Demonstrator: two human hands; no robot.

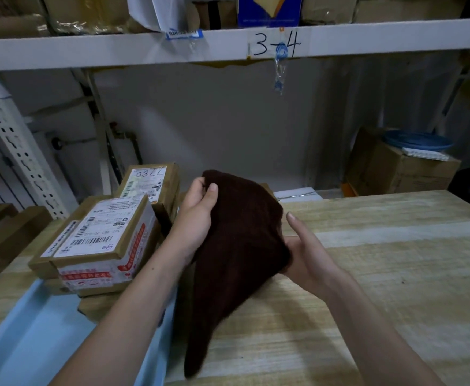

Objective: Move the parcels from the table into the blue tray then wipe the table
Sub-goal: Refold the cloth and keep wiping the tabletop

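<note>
A dark brown cloth (228, 246) hangs above the wooden table (381, 274), its tail touching the surface near the front. My left hand (197, 210) pinches the cloth's upper edge. My right hand (309, 254) grips its right side from underneath, index finger stretched out. Several cardboard parcels are stacked in the light blue tray (30, 338) at the left. The top parcel with a white label (103, 240) lies nearest; another parcel marked in pen (151, 185) sits behind it.
A white metal shelf (228, 43) labelled "3-4" runs overhead, loaded with boxes. A brown carton (401, 168) with a blue plate on it stands at the back right. Cardboard pieces (8, 235) lie at the far left beside a perforated rack post.
</note>
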